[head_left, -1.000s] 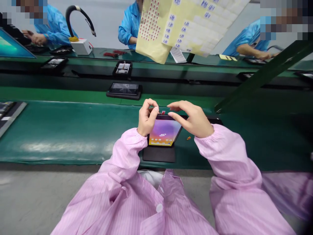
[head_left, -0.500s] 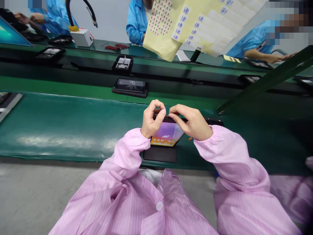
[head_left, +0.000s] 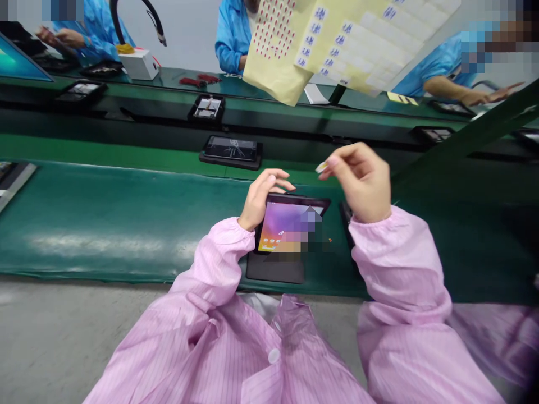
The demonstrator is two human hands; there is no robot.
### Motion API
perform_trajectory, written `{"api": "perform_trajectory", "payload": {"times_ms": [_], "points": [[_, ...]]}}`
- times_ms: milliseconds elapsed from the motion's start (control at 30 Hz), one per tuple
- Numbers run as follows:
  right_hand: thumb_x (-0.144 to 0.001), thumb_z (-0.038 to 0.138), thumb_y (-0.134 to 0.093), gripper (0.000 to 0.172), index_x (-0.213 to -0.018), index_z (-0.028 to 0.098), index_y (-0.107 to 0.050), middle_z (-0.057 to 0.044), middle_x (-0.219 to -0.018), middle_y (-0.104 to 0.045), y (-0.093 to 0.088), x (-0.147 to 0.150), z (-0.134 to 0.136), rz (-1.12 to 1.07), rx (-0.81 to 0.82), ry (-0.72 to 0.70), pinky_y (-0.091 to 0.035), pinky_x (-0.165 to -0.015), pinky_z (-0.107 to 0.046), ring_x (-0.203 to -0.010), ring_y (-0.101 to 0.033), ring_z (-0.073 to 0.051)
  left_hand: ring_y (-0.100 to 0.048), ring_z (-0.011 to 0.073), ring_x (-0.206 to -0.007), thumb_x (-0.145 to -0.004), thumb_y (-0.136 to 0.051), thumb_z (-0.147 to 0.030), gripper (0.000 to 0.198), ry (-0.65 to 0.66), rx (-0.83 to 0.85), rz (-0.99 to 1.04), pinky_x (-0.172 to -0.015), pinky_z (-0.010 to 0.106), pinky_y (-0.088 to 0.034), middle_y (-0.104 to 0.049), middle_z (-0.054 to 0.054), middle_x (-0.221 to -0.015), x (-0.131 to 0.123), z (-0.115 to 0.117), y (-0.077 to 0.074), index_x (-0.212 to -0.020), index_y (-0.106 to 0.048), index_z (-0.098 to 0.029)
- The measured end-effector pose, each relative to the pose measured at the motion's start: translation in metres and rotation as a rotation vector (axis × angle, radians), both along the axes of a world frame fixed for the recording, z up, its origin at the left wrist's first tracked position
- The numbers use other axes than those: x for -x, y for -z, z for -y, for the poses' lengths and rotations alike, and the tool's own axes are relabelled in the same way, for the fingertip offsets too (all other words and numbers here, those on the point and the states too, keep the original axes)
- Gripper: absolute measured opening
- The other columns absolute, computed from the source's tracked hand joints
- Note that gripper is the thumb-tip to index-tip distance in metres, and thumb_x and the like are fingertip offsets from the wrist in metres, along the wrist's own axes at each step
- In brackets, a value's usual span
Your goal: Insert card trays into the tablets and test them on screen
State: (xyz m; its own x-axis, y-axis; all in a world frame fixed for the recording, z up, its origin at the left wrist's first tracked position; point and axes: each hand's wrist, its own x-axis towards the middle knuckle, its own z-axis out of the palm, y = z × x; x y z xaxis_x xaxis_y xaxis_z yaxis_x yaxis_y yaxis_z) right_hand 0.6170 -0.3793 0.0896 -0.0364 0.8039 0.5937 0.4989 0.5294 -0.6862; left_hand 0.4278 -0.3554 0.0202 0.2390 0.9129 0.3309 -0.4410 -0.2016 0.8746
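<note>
A tablet [head_left: 278, 219] with a lit purple and orange screen leans over a black pad [head_left: 275, 269] on the green bench in front of me. My left hand [head_left: 260, 197] grips its upper left edge, fingers reaching over the top; the thumb is mostly hidden. Above and right of the tablet, my right hand [head_left: 367, 182] is raised off it. Between its thumb and fingertips it pinches a tiny white and yellow card-like piece [head_left: 322, 167], too small to identify surely. Part of the screen is blurred out.
Beyond the bench, another tablet [head_left: 231, 148] lies on a black tray. An open device [head_left: 207, 108] sits farther back. Yellow label sheets [head_left: 273, 73] hang overhead, and a green beam [head_left: 471, 132] slants at right. People in blue sleeves [head_left: 229, 42] work opposite.
My right hand has left the tablet's top edge and moved up and right, with a small piece now visible in its pinch. My left fingers have straightened over the tablet's edge.
</note>
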Motion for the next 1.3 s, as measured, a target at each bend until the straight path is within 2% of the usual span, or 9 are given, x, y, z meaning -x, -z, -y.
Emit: {"api": "perform_trajectory", "payload": {"times_ms": [200,300,433,533,600,733,933,1200,1300], "points": [[-0.089,0.055,-0.050,0.045,-0.060,0.021,-0.053,0.003,-0.049,-0.050,0.122,-0.081,0.003,0.345,-0.123,0.325,-0.037,-0.047,-0.023,-0.046,-0.043,-0.010,-0.071,0.0231,-0.081,-0.085,-0.056,-0.054,0.045,0.119,0.577,0.169,-0.083,0.035,-0.053,-0.074,0.007,-0.085,-0.006,-0.035,0.046,-0.095,-0.070,-0.013],[-0.087,0.059,-0.053,0.044,-0.066,0.020,-0.057,-0.005,-0.058,-0.055,0.157,-0.081,0.017,0.369,-0.191,0.476,-0.041,-0.055,-0.029,-0.058,-0.048,-0.016,-0.072,0.0242,-0.076,-0.081,-0.059,-0.058,0.049,0.136,0.681,0.167,-0.081,0.036,-0.054,-0.074,0.008,-0.080,-0.008,-0.041,0.056,-0.093,-0.070,-0.011],[-0.093,0.043,-0.050,0.042,-0.121,0.013,-0.057,-0.023,-0.121,-0.060,0.143,-0.035,0.026,0.458,-0.190,0.599,-0.039,-0.095,-0.053,-0.113,-0.053,-0.033,-0.072,0.0255,-0.081,-0.081,-0.061,-0.056,0.047,0.174,0.691,0.216,-0.084,0.037,-0.054,-0.074,0.007,-0.078,-0.009,-0.043,0.057,-0.094,-0.070,-0.013],[-0.097,0.038,-0.041,0.047,-0.140,0.019,-0.044,-0.014,-0.144,-0.048,0.126,0.016,0.029,0.719,-0.104,0.336,-0.022,-0.113,-0.056,-0.135,-0.041,-0.030,-0.072,0.0253,-0.087,-0.083,-0.058,-0.055,0.045,0.186,0.688,0.250,-0.088,0.037,-0.053,-0.075,0.007,-0.086,-0.010,-0.044,0.058,-0.098,-0.070,-0.013],[-0.097,0.044,-0.038,0.053,-0.144,0.017,-0.040,-0.014,-0.147,-0.045,0.125,0.045,0.034,0.822,-0.033,0.208,-0.017,-0.116,-0.057,-0.138,-0.038,-0.031,-0.071,0.0255,-0.091,-0.084,-0.057,-0.053,0.044,0.181,0.687,0.268,-0.090,0.037,-0.052,-0.075,0.007,-0.090,-0.010,-0.045,0.060,-0.097,-0.070,-0.014],[-0.096,0.050,-0.038,0.063,-0.148,0.015,-0.034,-0.016,-0.150,-0.039,0.142,0.076,0.057,0.818,0.100,0.228,-0.016,-0.115,-0.064,-0.139,-0.037,-0.035,-0.071,0.0244,-0.088,-0.085,-0.056,-0.051,0.041,0.126,0.701,0.246,-0.090,0.036,-0.052,-0.075,0.007,-0.087,-0.010,-0.046,0.063,-0.092,-0.070,-0.014],[-0.094,0.056,-0.040,0.073,-0.152,0.015,-0.026,-0.016,-0.151,-0.037,0.156,0.083,0.097,0.778,0.150,0.233,-0.019,-0.112,-0.068,-0.138,-0.037,-0.038,-0.071,0.0233,-0.083,-0.082,-0.058,-0.052,0.043,0.128,0.709,0.233,-0.089,0.036,-0.051,-0.075,0.008,-0.088,-0.010,-0.046,0.062,-0.093,-0.070,-0.013],[-0.095,0.054,-0.041,0.070,-0.151,0.015,-0.028,-0.013,-0.151,-0.037,0.166,0.085,0.109,0.804,0.114,0.281,-0.010,-0.117,-0.061,-0.140,-0.036,-0.033,-0.070,0.0223,-0.086,-0.082,-0.056,-0.051,0.043,0.097,0.693,0.207,-0.090,0.034,-0.050,-0.074,0.008,-0.091,-0.011,-0.047,0.065,-0.096,-0.069,-0.012],[-0.095,0.054,-0.041,0.067,-0.147,0.013,-0.036,-0.012,-0.151,-0.038,0.169,0.082,0.114,0.823,0.122,0.277,-0.004,-0.118,-0.057,-0.140,-0.035,-0.031,-0.069,0.0191,-0.080,-0.088,-0.039,-0.046,0.043,0.030,0.634,-0.051,-0.083,0.030,-0.051,-0.072,0.006,-0.083,-0.012,-0.053,0.071,-0.090,-0.067,-0.014]]}}
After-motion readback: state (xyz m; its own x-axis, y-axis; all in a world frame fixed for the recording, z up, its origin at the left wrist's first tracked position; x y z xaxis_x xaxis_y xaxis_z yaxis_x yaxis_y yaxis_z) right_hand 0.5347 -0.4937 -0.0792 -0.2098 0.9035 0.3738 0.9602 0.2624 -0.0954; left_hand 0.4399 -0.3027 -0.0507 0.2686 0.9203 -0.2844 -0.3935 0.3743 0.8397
